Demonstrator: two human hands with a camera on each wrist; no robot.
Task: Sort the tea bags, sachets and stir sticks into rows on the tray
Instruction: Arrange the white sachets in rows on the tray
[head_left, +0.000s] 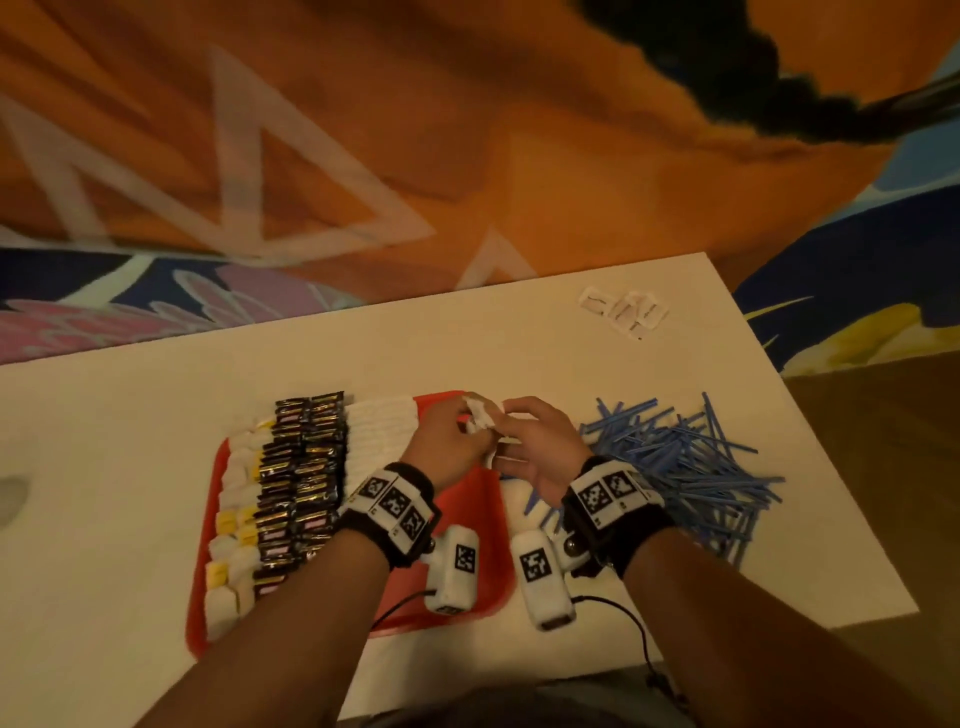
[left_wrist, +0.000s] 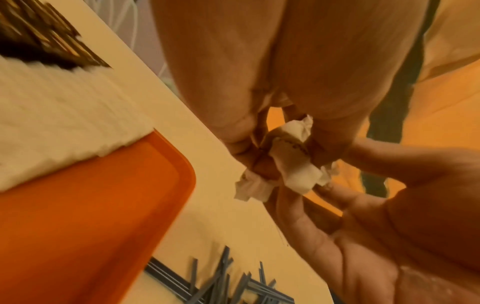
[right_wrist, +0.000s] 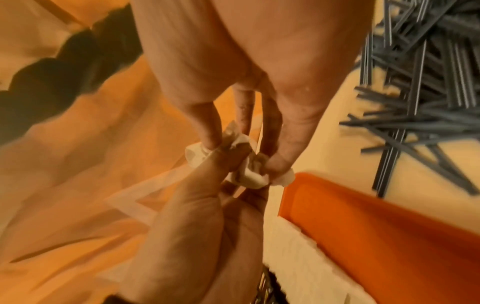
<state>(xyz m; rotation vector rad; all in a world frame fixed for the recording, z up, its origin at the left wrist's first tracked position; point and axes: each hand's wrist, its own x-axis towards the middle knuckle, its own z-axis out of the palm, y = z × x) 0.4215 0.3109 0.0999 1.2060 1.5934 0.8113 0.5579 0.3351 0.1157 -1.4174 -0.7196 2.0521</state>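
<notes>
A red tray (head_left: 470, 525) carries a row of white and yellow tea bags (head_left: 234, 525), two rows of dark sachets (head_left: 301, 483) and a row of white sachets (head_left: 379, 431). Above the tray's far right corner my left hand (head_left: 467, 428) and right hand (head_left: 511, 418) meet on a small bunch of white sachets (head_left: 479, 415). Both hands pinch it with their fingertips. The left wrist view shows the bunch (left_wrist: 293, 164) crumpled between my left fingers (left_wrist: 241, 144) and the right hand (left_wrist: 389, 216). Blue stir sticks (head_left: 685, 457) lie in a loose pile right of the tray.
A few loose white sachets (head_left: 623, 309) lie near the white table's far right corner (head_left: 691, 260). An orange patterned cloth (head_left: 363, 130) lies beyond the table's far edge. Cables run from my wrist cameras across the table's near edge (head_left: 641, 639).
</notes>
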